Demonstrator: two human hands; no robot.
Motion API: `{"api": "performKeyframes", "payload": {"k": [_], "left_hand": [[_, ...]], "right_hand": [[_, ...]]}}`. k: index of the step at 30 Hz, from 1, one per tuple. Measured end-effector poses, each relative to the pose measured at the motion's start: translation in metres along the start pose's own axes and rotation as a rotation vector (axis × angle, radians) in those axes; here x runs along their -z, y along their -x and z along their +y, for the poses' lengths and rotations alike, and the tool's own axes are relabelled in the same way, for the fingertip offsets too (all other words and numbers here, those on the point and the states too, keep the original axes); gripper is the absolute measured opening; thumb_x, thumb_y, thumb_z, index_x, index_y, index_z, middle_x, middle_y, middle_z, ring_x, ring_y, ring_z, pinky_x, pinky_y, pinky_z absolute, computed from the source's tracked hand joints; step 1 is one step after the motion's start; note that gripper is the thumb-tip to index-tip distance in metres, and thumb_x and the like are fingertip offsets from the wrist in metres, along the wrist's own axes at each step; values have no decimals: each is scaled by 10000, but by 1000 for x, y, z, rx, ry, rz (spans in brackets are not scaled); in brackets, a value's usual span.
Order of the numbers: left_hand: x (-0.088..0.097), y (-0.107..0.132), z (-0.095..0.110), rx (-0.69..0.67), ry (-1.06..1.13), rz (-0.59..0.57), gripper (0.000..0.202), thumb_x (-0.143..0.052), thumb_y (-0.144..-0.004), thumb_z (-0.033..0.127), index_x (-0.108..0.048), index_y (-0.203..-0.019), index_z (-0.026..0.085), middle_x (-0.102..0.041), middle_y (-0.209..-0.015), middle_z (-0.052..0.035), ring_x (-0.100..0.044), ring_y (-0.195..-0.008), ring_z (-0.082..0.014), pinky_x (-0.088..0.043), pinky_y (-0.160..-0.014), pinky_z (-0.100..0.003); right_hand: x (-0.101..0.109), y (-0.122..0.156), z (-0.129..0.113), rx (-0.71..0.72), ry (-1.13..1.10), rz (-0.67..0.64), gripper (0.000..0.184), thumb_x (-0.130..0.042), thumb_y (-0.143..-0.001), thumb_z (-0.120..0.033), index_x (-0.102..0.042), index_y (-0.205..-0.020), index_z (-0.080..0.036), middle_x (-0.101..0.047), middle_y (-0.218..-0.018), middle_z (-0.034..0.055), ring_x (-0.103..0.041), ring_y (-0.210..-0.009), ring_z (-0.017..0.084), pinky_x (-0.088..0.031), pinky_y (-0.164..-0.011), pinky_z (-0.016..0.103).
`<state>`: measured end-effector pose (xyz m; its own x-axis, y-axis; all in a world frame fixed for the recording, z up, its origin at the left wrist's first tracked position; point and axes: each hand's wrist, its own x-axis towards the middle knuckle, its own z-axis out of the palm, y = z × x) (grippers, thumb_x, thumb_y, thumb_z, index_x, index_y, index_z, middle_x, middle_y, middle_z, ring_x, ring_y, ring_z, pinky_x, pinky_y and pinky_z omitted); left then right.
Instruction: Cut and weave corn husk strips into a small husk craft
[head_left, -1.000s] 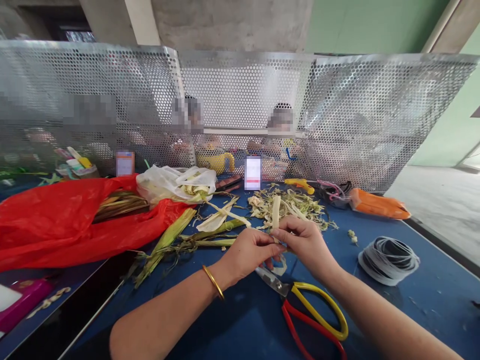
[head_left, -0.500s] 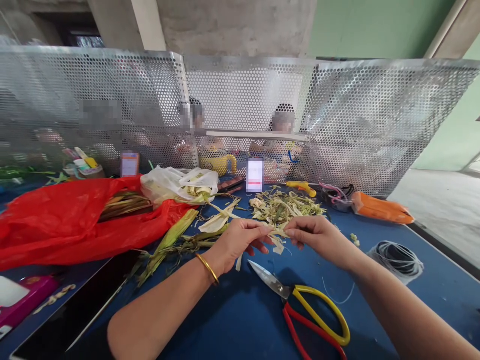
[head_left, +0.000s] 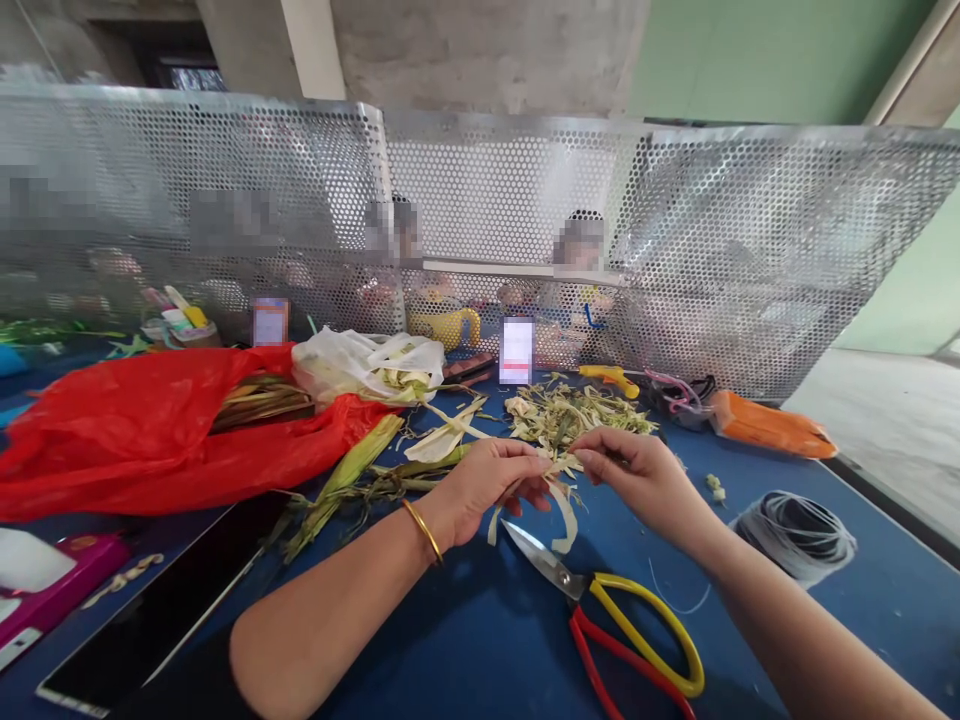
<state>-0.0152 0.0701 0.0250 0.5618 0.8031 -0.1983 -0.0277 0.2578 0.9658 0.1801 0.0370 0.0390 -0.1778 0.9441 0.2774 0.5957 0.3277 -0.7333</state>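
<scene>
Between my two hands is a pale strip of corn husk (head_left: pixel 562 520), its loose end hanging and curling down. My left hand (head_left: pixel 502 480), with a gold bangle on the wrist, pinches the husk between thumb and fingers. Close beside it my right hand (head_left: pixel 630 470) is closed in a pinch at the husk's other side; the fingertips partly hide what they grip. Scissors (head_left: pixel 577 590) with one yellow and one red handle lie on the blue table just below my hands. A heap of husk scraps (head_left: pixel 574 412) sits right behind them.
On the left lie a red plastic bag (head_left: pixel 135 430), a white bag (head_left: pixel 367 365) and green husks (head_left: pixel 352 470). At right are a coil of cord (head_left: pixel 799 535), an orange packet (head_left: pixel 772 422) and a yellow glue gun (head_left: pixel 611 378). A perforated metal screen (head_left: pixel 495 190) stands behind, with people beyond.
The husk strip now hangs lower and longer in a curl beneath my fingers. Both hands stay close together, and the camera view has shifted slightly.
</scene>
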Motion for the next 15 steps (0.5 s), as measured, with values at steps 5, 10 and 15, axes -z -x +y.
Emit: {"api": "performKeyframes", "payload": {"k": [5,10,15], "left_hand": [[0,-2,-1,-26,53,12,218,-666,-739,335,-575,-675,148,-678,-671,-35,-566,-472,-74,-270,-405,-182],[1,-3,1,-46,130,95,207,-688,-706,313,-563,-660,155,-591,-550,20,-501,-413,-63,-226,-380,-189],[-1,-5,-2,-67,269,86,207,-706,-687,307,-577,-676,146,-571,-577,28,-470,-416,-44,-223,-377,-182]], "right_hand": [[-2,2,0,133,134,170,178,-543,-877,-295,-636,-1003,-211,-683,-918,51,-627,-859,196,-482,-755,318],[-2,7,-12,497,408,222,218,-470,-895,-150,-660,-939,-247,-630,-1077,72,-578,-1031,224,-443,-877,394],[-13,10,-14,564,550,202,231,-498,-858,-121,-645,-994,-236,-614,-1122,82,-553,-1102,241,-440,-903,412]]}}
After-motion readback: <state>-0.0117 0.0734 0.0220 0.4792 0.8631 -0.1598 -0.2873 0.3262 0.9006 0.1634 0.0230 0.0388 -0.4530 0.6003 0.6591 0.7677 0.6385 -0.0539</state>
